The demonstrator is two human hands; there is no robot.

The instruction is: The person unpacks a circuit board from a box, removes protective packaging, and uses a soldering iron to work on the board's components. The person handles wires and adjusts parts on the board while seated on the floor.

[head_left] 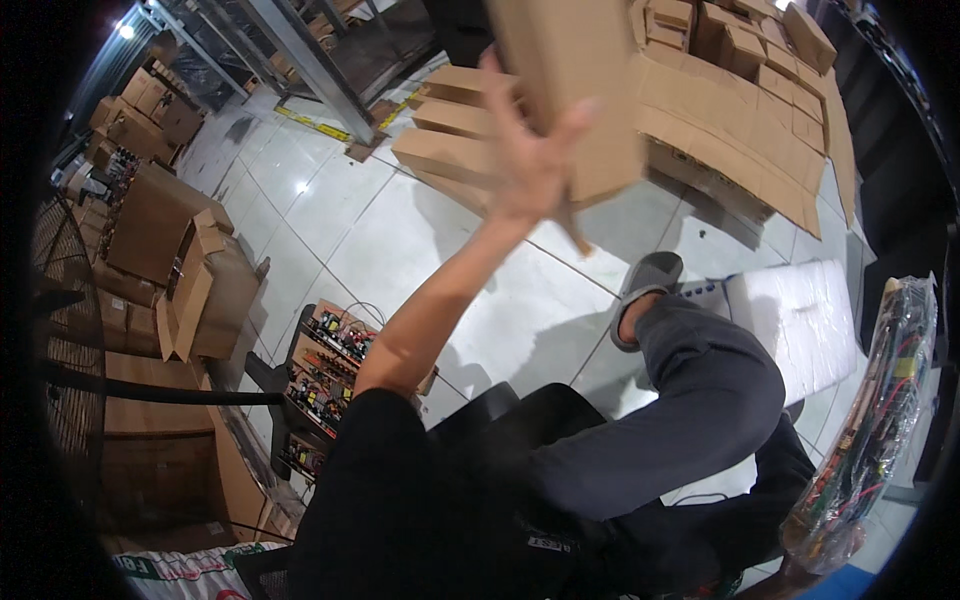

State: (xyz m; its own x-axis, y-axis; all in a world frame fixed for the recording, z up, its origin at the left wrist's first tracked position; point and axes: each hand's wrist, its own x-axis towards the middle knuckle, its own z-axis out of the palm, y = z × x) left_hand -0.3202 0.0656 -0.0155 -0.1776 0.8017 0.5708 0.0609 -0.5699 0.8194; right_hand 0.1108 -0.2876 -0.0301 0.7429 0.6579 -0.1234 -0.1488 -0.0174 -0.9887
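My left hand (530,165) reaches forward and grips the left side of a long brown cardboard box (590,110), thumb and fingers on either side of its edge. Motion blurs both, and the top of the box runs out of view. Beyond that hand, more narrow cardboard boxes (445,155) lie on the floor. At the lower right, a long circuit board bundle (870,430) in clear plastic stands tilted, with coloured wires showing inside. Its lower end is in my right hand (848,548), of which only a small part shows.
A white foam-like block (795,320) lies beside my right leg. Flattened cardboard (730,130) and boxes fill the far right. To the left are bare circuit boards (325,380) near dark stand legs, a fan (70,300) and an open carton (215,290). A metal post (315,70) stands behind.
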